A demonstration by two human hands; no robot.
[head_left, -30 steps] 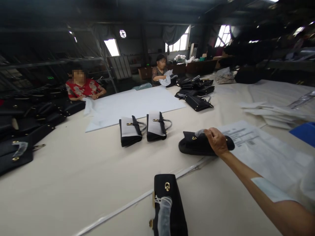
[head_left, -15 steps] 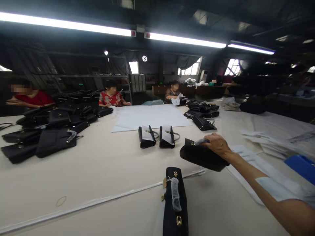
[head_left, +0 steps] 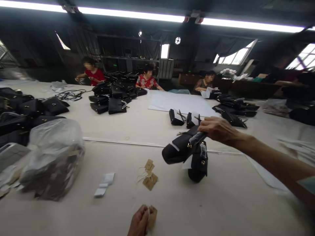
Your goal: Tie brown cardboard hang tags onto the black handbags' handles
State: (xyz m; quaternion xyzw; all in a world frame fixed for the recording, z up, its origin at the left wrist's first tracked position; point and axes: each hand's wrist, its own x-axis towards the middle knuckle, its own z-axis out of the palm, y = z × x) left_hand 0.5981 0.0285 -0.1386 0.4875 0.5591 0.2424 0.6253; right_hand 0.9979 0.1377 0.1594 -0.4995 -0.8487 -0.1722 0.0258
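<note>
Head view: I read the right hand (head_left: 216, 129) as clenched on the wrapped handle of a black handbag (head_left: 180, 149), lifted above the bench (head_left: 123, 124) over a second bag (head_left: 199, 164). Bag looks light, semi-stiff; handle is the sound hold. Left hand (head_left: 140, 223) pinches a kraft tag (head_left: 152, 216); loose tags (head_left: 149, 175) nearby.

We see a dim hall lit by long ceiling tubes (head_left: 130, 13) that burn white and glare along the top edge. Daylight blows out the windows (head_left: 230, 58) at the back right. The pale table (head_left: 137, 124) takes the light evenly, with soft shadows under the bag (head_left: 182, 149) and the plastic sack (head_left: 52, 154). The wide lens bends the tubes and table edges near the borders. Motion blur smears the sack, the right hand (head_left: 216, 129) and the far right side; faces are blurred.
</note>
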